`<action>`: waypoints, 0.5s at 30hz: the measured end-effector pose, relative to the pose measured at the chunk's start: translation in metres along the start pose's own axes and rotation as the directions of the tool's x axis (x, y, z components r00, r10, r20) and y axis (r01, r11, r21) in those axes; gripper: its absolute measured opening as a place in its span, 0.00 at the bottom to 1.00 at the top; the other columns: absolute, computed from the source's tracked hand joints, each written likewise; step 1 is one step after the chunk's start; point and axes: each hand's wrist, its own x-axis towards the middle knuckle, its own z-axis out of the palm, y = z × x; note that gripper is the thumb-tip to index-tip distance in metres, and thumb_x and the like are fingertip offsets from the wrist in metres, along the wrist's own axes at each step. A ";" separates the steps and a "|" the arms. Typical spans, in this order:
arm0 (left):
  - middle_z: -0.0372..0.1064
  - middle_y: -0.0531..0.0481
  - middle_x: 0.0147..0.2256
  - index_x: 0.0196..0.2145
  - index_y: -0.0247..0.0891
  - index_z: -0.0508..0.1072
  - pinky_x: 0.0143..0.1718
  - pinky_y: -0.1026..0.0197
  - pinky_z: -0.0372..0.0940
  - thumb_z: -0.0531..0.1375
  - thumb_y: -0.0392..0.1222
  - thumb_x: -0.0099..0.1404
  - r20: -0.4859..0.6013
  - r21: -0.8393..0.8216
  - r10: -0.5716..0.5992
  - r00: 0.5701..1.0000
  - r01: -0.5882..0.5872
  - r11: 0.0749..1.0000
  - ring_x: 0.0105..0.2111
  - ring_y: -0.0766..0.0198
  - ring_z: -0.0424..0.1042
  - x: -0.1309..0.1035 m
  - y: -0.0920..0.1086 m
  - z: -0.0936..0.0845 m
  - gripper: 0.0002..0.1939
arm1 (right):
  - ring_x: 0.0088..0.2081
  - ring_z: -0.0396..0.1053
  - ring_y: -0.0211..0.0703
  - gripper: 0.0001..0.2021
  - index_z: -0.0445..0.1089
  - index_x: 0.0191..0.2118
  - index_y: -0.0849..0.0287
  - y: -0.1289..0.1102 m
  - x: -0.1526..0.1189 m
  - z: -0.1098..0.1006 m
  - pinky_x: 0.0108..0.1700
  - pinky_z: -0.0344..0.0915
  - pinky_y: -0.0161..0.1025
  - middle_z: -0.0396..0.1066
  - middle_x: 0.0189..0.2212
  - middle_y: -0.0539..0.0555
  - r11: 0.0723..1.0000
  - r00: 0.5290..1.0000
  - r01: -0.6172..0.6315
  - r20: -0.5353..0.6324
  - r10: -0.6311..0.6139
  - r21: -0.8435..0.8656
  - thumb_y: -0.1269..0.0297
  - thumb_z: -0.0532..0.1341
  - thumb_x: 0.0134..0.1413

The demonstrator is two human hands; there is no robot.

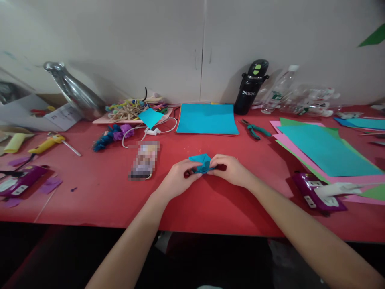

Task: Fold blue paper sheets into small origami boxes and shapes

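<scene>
A small piece of folded blue paper (203, 159) is at the middle of the red table, between my hands. My left hand (182, 176) pinches its left side with thumb and fingers. On the right side, my right hand (229, 170) grips the paper's edge between thumb and fingertips. Creases and a raised flap show on the paper, and its lower part is partly hidden by my fingers. A phone with a blurred picture (144, 160) lies to the left of my left hand.
Blue sheets (207, 118) lie behind my hands, with pliers (255, 129) to their right. Coloured paper (327, 150) and a purple power strip (319, 192) are at the right. A black bottle (250, 88) stands at the back; a yellow glue gun (48, 143) lies left.
</scene>
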 end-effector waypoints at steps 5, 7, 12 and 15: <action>0.75 0.47 0.44 0.48 0.44 0.78 0.43 0.56 0.70 0.63 0.39 0.66 0.023 0.041 0.060 0.998 -0.061 0.997 0.40 0.59 0.74 -0.001 0.005 -0.002 0.13 | 0.42 0.72 0.44 0.05 0.78 0.39 0.51 0.000 0.001 0.001 0.48 0.68 0.43 0.73 0.41 0.53 0.998 0.998 0.042 0.055 -0.039 -0.055 0.63 0.64 0.61; 0.76 0.47 0.45 0.46 0.44 0.79 0.45 0.56 0.69 0.61 0.37 0.67 0.033 0.058 0.085 0.996 -0.087 0.995 0.43 0.59 0.75 -0.001 0.006 -0.004 0.11 | 0.45 0.71 0.44 0.07 0.78 0.43 0.51 0.000 0.000 0.000 0.50 0.67 0.43 0.72 0.42 0.53 0.996 0.996 0.056 0.076 -0.051 -0.067 0.65 0.62 0.62; 0.76 0.49 0.43 0.41 0.43 0.80 0.46 0.57 0.69 0.61 0.36 0.68 0.028 0.062 0.107 0.994 -0.108 0.992 0.43 0.59 0.75 -0.001 0.007 -0.005 0.08 | 0.39 0.71 0.43 0.04 0.74 0.39 0.54 -0.003 -0.002 -0.001 0.44 0.68 0.41 0.73 0.37 0.52 1.000 1.000 0.008 -0.018 -0.009 -0.029 0.64 0.66 0.58; 0.77 0.49 0.42 0.39 0.43 0.80 0.47 0.57 0.69 0.61 0.36 0.68 0.015 0.059 0.119 0.993 -0.120 0.991 0.43 0.59 0.75 0.000 0.006 -0.005 0.07 | 0.37 0.71 0.42 0.03 0.73 0.35 0.55 -0.003 -0.002 -0.001 0.43 0.68 0.41 0.73 0.36 0.51 0.999 0.999 0.028 -0.036 -0.028 -0.018 0.63 0.65 0.59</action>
